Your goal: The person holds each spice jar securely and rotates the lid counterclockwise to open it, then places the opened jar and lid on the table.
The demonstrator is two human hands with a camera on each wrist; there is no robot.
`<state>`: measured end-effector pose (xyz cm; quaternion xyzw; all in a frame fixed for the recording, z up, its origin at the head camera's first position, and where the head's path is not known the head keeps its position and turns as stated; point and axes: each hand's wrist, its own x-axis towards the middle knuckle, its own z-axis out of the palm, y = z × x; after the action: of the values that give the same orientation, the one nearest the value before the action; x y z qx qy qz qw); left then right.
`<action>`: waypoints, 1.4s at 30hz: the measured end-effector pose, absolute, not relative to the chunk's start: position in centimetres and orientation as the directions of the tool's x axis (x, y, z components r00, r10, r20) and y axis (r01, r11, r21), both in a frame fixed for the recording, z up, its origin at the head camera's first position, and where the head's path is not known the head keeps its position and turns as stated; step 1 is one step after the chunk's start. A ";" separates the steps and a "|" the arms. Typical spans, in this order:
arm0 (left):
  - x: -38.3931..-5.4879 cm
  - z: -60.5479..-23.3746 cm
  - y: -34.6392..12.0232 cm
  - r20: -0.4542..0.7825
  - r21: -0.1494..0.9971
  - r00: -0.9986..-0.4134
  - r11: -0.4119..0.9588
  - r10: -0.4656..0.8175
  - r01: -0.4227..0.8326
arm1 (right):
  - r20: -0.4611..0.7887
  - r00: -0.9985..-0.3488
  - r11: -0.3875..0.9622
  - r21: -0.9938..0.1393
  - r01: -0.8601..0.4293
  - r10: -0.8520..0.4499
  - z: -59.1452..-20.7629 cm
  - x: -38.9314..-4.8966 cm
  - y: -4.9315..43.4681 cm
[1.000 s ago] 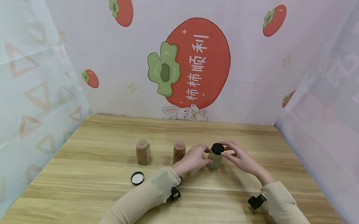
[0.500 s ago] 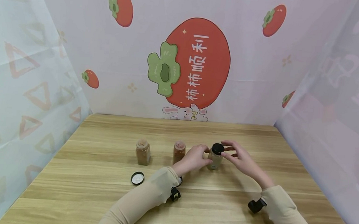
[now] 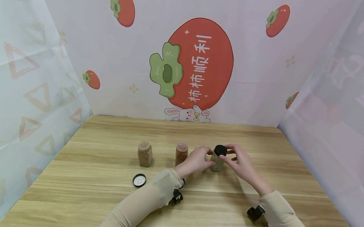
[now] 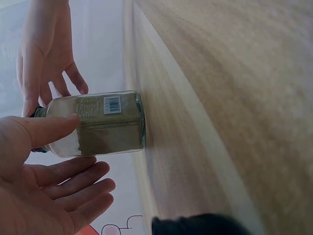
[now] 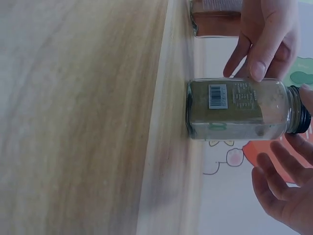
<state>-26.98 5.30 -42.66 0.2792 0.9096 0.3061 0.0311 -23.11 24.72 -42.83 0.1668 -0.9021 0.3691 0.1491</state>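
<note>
A glass spice jar [image 3: 217,165] with greenish-brown powder stands upright on the table, a barcode label on its side [image 5: 218,97]. My left hand [image 3: 196,158] holds it from the left, its thumb lying along the glass in the left wrist view and its other fingers spread behind. On top sits a black lid [image 3: 220,150]. My right hand [image 3: 241,165] pinches that lid at its rim with thumb and forefinger, while its remaining fingers hang loosely beside the jar.
Left of the hands stand two uncovered shaker jars, one with tan powder [image 3: 145,155] and one reddish [image 3: 181,153]. A black lid [image 3: 139,180] lies upturned before them. Another round lid [image 3: 182,183] shows partly behind the left wrist. Printed cloth [image 3: 252,97] walls the table's back and sides.
My right hand and wrist have shifted a little left, and the thumb has come round to the front of the lid. My left hand and the jar have stayed in place.
</note>
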 end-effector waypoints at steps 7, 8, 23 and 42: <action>-27.0 -42.7 5.3 0.109 0.573 -0.841 0.658 0.529 0.488 | 0.395 -0.895 0.678 -0.602 -0.421 -0.206 -42.6 -23.0 24.6; -27.0 -42.7 5.3 0.108 0.573 -0.842 0.659 0.529 0.488 | 0.391 -0.896 0.674 -0.605 -0.423 -0.211 -42.5 -23.0 24.6; -26.9 -42.5 5.3 0.117 0.572 -0.838 0.653 0.533 0.496 | 0.348 -0.890 0.585 -0.672 -0.455 -0.293 -41.3 -22.5 24.6; -26.9 -42.6 5.2 0.115 0.590 -0.838 0.642 0.534 0.490 | 0.293 -0.849 0.514 -0.693 -0.505 -0.439 -42.2 -24.7 27.1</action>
<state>-26.92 5.20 -42.64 0.2828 0.9053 0.3150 0.0351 -24.72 27.09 -42.21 0.2717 -0.8691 0.4115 0.0402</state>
